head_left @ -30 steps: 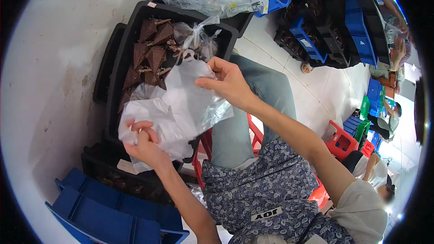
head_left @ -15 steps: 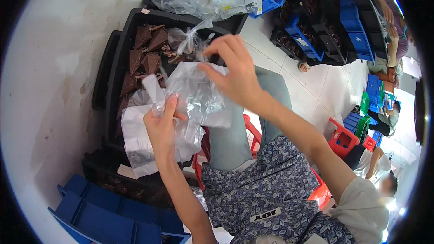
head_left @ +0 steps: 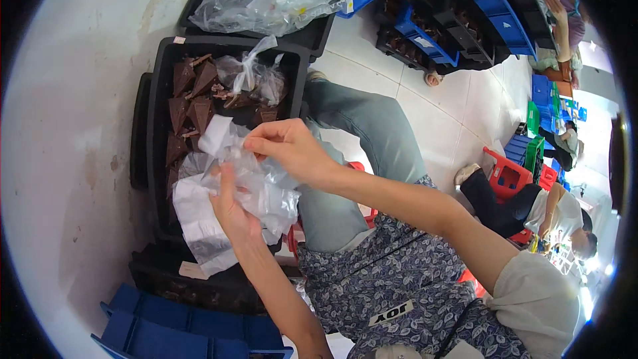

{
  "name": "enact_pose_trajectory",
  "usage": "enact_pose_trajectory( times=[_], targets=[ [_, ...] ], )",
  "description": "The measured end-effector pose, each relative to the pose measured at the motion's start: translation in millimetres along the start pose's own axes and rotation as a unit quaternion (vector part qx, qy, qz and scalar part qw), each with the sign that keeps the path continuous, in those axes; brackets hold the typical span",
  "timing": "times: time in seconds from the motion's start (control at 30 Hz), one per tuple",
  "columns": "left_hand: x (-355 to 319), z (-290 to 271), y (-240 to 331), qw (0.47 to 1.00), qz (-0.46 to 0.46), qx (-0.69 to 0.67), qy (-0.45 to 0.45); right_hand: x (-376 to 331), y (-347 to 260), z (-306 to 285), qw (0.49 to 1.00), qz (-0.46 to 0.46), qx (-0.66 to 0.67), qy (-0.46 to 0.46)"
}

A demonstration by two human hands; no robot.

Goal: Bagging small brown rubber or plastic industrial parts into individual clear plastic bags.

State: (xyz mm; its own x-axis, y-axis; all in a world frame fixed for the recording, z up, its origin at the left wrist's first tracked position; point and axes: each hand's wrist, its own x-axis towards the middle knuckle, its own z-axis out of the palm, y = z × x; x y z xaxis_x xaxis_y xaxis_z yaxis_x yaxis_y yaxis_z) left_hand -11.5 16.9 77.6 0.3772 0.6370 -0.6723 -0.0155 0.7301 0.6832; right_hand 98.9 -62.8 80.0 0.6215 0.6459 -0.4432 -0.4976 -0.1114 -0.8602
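Observation:
My left hand point(head_left: 236, 216) pinches a thin clear plastic bag point(head_left: 276, 189), its thumb pointing up over the film. Close beside it, my right hand point(head_left: 289, 149) has thumb and forefinger pressed together on the bag's upper edge. White and clear flat bags point(head_left: 198, 206) lie in a stack under and left of my left hand. Beneath them is a black crate point(head_left: 229, 41) holding several dark brown pyramid-shaped pieces point(head_left: 199, 113). A knotted clear bag point(head_left: 249, 73) sits at the crate's far end; what is inside it I cannot make out.
A large clear plastic bag point(head_left: 272, 3) rests on another black crate at the back. Blue crates point(head_left: 169, 326) stand at the lower left beside the wall point(head_left: 73, 159). Stacked crates point(head_left: 452, 20) rise at the upper right. People sit farther right, near a red chair point(head_left: 508, 179).
My right hand has come down and left from above the bag to its edge beside my left hand, its fingers closing. The bag is now more bunched up. The whole view has shifted slightly.

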Motion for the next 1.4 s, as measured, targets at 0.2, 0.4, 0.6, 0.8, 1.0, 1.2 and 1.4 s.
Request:
enact_pose_trajectory(
  times=[0.2,0.4,0.6,0.8,1.0,1.2,1.4],
  targets=[
    [0.7,6.1,4.8,0.996,-0.006,0.091,0.004,-1.3,-2.3,-5.7,0.998,0.003,-0.045,0.042],
    [5.9,-7.2,4.8,0.995,-0.057,-0.074,-0.019,5.1,-8.9,-18.6,0.997,0.027,0.064,0.04],
    [19.6,-32.7,21.4,0.952,0.141,0.18,0.205,7.6,-13.9,-35.7,0.997,0.022,0.057,0.045],
    [6.4,-32.9,41.9,0.953,0.209,0.144,0.167,12.6,-14.7,-36.4,0.996,-0.046,-0.03,0.065],
    [-4.5,-21.7,34.8,0.945,0.128,0.29,-0.086,11.7,-25.2,-28.2,0.985,-0.126,-0.099,0.056],
    [2.1,-35.8,37.9,0.923,0.015,0.374,-0.094,32.5,-35.8,-66.3,0.827,-0.349,-0.44,0.023],
    [15.3,-48.9,31.4,0.964,0.252,0.088,0.007,33.9,-42.7,-77.6,0.934,-0.214,-0.286,0.03]
  ],
)
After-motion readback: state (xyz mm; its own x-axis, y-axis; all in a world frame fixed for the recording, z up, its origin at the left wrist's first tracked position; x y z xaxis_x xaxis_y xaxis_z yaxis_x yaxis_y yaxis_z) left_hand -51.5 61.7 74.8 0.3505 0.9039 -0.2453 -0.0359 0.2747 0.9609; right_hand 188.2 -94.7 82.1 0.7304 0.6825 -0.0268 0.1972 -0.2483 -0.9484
